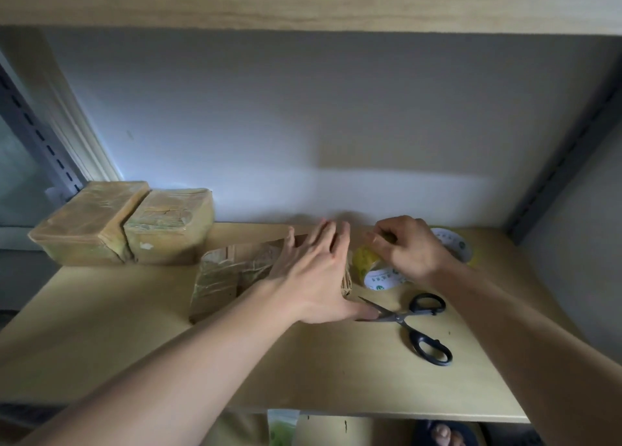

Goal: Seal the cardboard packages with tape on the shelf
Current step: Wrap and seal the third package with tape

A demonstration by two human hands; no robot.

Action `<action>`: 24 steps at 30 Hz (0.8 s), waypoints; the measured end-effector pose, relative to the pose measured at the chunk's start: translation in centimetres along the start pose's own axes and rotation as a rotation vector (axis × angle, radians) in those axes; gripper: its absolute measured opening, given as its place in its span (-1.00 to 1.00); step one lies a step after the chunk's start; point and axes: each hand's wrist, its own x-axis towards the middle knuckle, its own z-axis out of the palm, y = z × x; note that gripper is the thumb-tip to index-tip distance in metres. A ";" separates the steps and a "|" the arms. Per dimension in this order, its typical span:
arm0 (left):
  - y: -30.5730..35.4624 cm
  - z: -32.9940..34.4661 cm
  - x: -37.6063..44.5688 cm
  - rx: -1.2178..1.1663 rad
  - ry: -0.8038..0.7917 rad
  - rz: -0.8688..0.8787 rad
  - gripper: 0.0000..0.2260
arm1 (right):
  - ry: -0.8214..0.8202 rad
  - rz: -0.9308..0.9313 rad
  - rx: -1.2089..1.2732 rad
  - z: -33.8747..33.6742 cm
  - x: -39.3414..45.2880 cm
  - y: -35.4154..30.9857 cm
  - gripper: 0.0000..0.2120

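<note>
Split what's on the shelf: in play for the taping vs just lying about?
In play:
- cardboard package under the flat left hand
- tape roll gripped by the right hand
- scissors, beside the package

Lying about:
- two wrapped packages, back left
- second tape roll, behind the right hand

Scissors (415, 324) right of package (232, 277), tape roll (373, 267) seemingly behind.

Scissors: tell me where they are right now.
In the head view, the black-handled scissors lie open on the shelf, right of centre, just in front of the tape roll, blade tips by the left hand.
</note>
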 end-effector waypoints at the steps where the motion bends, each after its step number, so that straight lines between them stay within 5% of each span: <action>1: 0.2 0.2 0.3 0.008 0.021 -0.011 0.21 | 0.009 -0.006 0.003 0.1 0.0 0.0 -0.62; 5: -0.1 0.2 0.4 0.037 0.060 -0.010 -0.01 | 0.064 -0.011 0.032 -0.3 -0.5 0.4 -0.53; 10: -1.3 -0.5 -0.6 0.038 0.035 -0.002 -0.03 | 0.077 -0.012 0.142 -1.0 -2.1 1.4 -0.55; 17: -2.6 -0.6 -1.8 0.062 0.013 0.008 0.00 | 0.142 -0.068 -0.115 -2.9 -4.9 1.8 -0.96; 24: -2.1 -3.2 -2.0 -0.175 -0.127 -0.034 -0.08 | -0.296 0.182 -0.311 -2.9 -8.1 0.8 -0.81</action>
